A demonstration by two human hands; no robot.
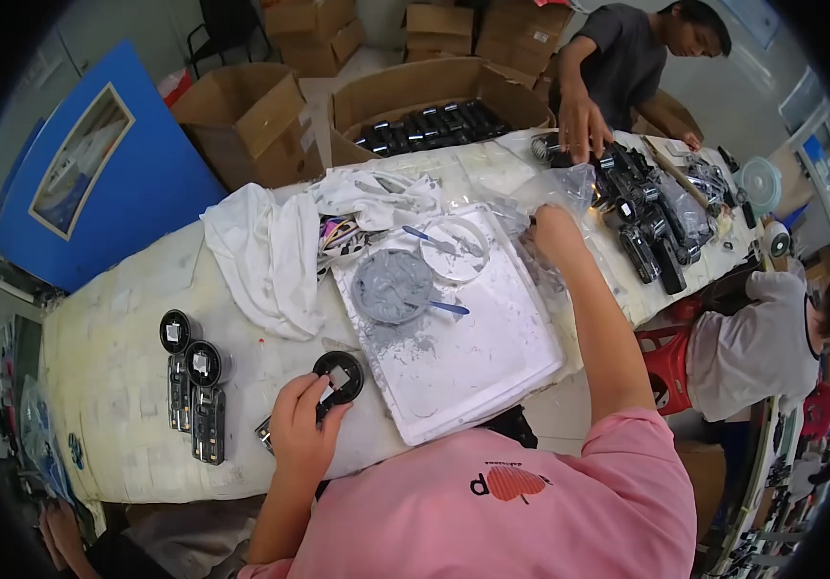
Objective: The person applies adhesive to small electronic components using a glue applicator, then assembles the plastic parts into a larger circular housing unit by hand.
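Black round-headed part [336, 378] in curled left-hand fingers [307, 413]; right hand [552, 232] on plastic bag [569, 188].

Even, bright indoor light leaves soft, faint shadows, while the fisheye view bends straight edges and darkens to black at its rim.

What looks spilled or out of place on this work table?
Grey paste has spilled off the round lid onto the white tray. A white cloth lies crumpled beside it.
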